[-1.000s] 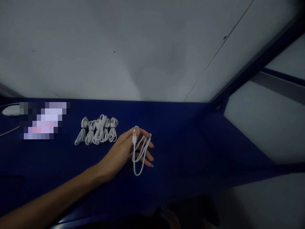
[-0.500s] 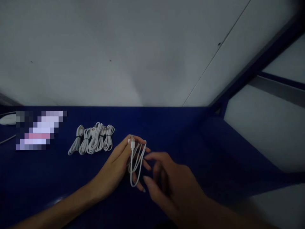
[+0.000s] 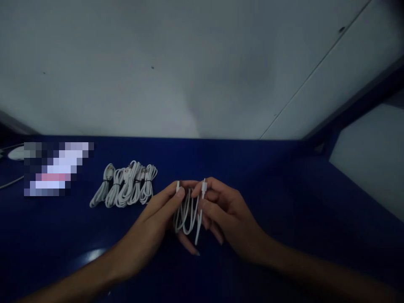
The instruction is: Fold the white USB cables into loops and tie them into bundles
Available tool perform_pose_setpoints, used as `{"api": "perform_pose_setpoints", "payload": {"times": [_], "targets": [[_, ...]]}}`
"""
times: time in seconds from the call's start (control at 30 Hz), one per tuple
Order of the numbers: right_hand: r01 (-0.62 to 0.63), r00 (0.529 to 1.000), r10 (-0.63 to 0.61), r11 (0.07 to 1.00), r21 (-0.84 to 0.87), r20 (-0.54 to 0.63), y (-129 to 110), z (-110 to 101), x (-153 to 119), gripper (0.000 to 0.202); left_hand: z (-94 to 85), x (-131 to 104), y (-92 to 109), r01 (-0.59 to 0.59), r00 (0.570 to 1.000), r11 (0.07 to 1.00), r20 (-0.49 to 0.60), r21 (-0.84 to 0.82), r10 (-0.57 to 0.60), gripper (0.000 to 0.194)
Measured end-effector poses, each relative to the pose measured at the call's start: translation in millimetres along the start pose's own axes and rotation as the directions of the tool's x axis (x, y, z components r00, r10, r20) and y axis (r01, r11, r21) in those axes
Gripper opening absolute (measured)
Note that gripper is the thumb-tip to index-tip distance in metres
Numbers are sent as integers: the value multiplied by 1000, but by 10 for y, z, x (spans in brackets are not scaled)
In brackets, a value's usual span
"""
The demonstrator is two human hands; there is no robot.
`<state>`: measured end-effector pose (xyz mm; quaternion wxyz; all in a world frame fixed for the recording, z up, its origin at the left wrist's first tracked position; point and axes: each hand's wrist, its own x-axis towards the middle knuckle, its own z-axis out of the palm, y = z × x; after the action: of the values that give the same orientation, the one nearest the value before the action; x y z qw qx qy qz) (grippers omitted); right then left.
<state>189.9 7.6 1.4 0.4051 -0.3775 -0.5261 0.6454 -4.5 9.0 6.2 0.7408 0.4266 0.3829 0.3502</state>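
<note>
A white charging cable (image 3: pixel 188 221) hangs in loose loops between my two hands, over the blue table. My left hand (image 3: pixel 159 214) is closed on it, the thumb pressing near one plug at the top of the loops. With thumb and fingers, my right hand (image 3: pixel 225 210) pinches the cable just below its other plug (image 3: pixel 204 186), which points up. Left of my hands lie several tied bundles of white cable (image 3: pixel 126 185) side by side, each coiled and bound with a dark tie.
The blue table (image 3: pixel 252 176) meets a pale wall (image 3: pixel 176 97) at the back. At the far left are a blurred-out flat object (image 3: pixel 59 170) and a white rounded device (image 3: pixel 16 153) with a cord. A blue frame (image 3: pixel 334 139) stands at the right.
My right hand has moved in and taken hold of one plug end, drawing it to the right. The loops have spread. The view has shifted slightly.
</note>
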Motion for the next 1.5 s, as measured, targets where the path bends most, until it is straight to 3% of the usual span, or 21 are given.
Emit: {"api": "perform_pose_setpoints", "payload": {"times": [0.13,0.3,0.5,0.73,0.83,1.07,1.27,1.5], "targets": [[45,998,-47,997,59,40,-83,-133,32,14,-20,99,30,31,996,994,88,-104,-22,46],[13,999,-17,991,130,29,-159,-141,25,19,-61,135,13,64,990,984,136,-167,-41,40],[-24,1000,26,993,119,-18,-146,-111,56,32,-82,101,-15,60,995,978,95,-199,-42,38],[34,994,-35,999,-6,-103,-186,-150,79,26,-75,102,15,35,996,982,84,-187,-19,39],[39,996,-38,999,5,-81,-204,-151,53,30,-37,96,43,34,999,983,39,-182,-27,38],[61,992,-78,985,-158,-98,-204,-159,57,37,1,89,75,-11,998,980,-63,-197,-2,36],[78,997,-80,979,-188,-4,-253,-192,107,38,-35,87,39,-23,998,988,-63,-154,14,38],[112,994,-110,973,-203,21,-260,-205,117,42,-44,84,1,-30,999,982,-33,-184,25,35]]}}
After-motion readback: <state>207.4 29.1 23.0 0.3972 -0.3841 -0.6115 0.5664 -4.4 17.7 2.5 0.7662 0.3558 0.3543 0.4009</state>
